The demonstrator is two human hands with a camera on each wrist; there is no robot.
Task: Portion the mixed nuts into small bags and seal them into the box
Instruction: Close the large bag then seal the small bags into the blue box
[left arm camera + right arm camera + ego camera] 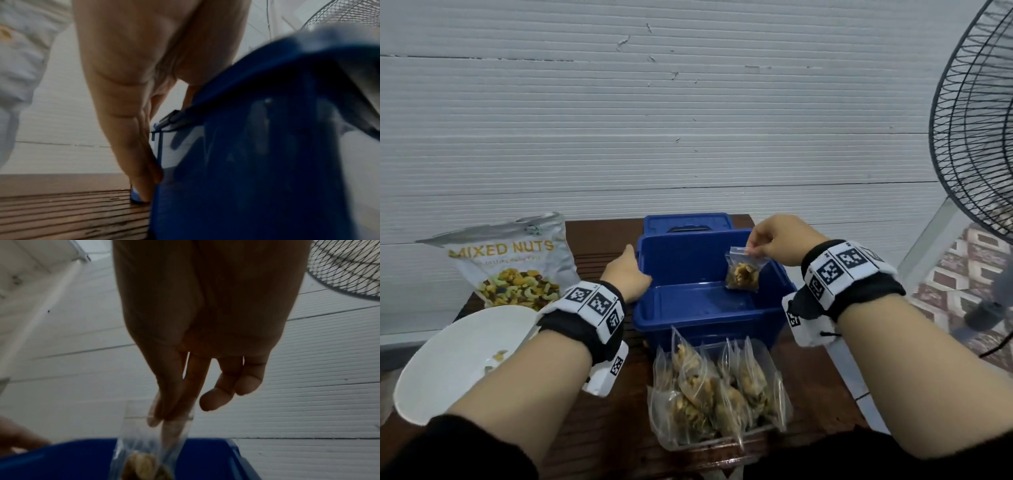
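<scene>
Right hand is pinching a light, floppy nut bag by its top seal above the box; left hand, fingers straight, is steadying the box's side.

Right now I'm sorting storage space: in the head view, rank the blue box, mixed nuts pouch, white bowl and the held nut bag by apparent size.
1. Blue box.
2. Mixed nuts pouch and white bowl: alike, and the bowl sits nearer the camera, so unranked.
3. Small nut bag, pinched by the right hand.

It looks like a plain room in a home: a dark brown slatted wooden desk against a white ribbed panel wall, a black wire-caged standing fan over patterned floor tiles.
</scene>
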